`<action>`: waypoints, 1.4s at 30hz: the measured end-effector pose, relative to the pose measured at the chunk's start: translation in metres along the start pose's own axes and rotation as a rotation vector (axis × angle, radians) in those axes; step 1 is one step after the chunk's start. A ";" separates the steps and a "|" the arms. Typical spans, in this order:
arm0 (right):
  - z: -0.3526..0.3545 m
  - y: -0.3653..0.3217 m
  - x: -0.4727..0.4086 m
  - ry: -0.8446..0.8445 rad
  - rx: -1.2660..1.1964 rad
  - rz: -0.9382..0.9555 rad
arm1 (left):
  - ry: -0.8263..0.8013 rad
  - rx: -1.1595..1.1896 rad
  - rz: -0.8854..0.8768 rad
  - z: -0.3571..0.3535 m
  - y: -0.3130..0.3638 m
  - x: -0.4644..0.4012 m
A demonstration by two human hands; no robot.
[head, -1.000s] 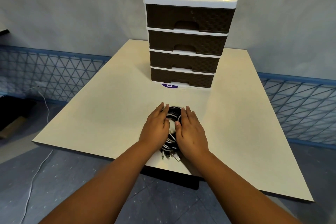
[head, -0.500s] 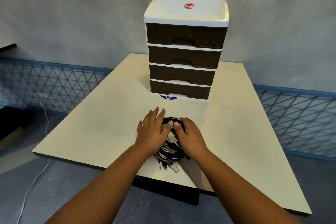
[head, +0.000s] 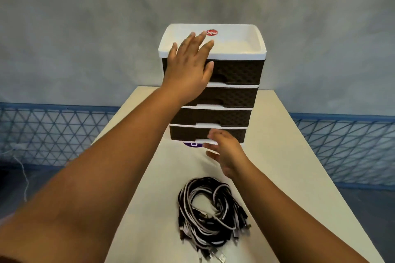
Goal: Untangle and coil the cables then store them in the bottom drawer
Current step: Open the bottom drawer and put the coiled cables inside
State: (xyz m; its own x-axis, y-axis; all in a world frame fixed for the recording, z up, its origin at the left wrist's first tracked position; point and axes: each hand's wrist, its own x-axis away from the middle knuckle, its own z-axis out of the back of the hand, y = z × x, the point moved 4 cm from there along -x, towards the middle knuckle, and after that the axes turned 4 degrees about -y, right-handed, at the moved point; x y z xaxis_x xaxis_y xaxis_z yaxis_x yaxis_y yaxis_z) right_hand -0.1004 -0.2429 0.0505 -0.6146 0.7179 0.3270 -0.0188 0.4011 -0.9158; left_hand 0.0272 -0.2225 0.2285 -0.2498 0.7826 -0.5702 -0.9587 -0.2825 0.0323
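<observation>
lying coiled in a loose loop near the front edge of the cream rectangular tabletop (head: 288, 156), the bundle of black and white cables (head: 210, 211) looks gathered and ready, held by neither hand. beyond it, the bottom drawer (head: 230, 134) of the brown woven-look plastic drawer tower with a white top tray (head: 235, 70) is not yet pulled out. the right hand (head: 226, 149) reaches toward that drawer's handle, fingers loosely spread and gripping nothing. the left hand (head: 190, 64) is at the tower's top edge, fingers straight and wide, likely to steady it. opening, loading and closing remain.
</observation>
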 end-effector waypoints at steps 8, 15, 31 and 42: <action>-0.026 -0.011 -0.055 0.091 -0.570 -0.098 | -0.066 -0.036 -0.107 -0.032 -0.018 -0.033; -0.034 -0.012 -0.065 0.155 -0.639 -0.097 | 0.050 -0.028 -0.118 -0.045 -0.022 -0.039; -0.030 0.032 0.023 0.174 -0.683 -0.032 | 0.100 -0.028 -0.111 -0.051 -0.020 -0.040; -0.022 0.035 0.041 0.132 -0.576 -0.131 | -0.038 -0.089 -0.096 -0.044 -0.017 -0.034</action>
State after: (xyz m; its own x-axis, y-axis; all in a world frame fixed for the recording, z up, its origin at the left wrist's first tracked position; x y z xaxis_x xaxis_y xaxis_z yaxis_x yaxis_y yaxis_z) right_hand -0.1089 -0.1864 0.0371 -0.5321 0.6917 0.4883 0.3654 0.7078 -0.6046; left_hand 0.0584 -0.2688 0.2117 -0.1645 0.8284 -0.5355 -0.9630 -0.2524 -0.0946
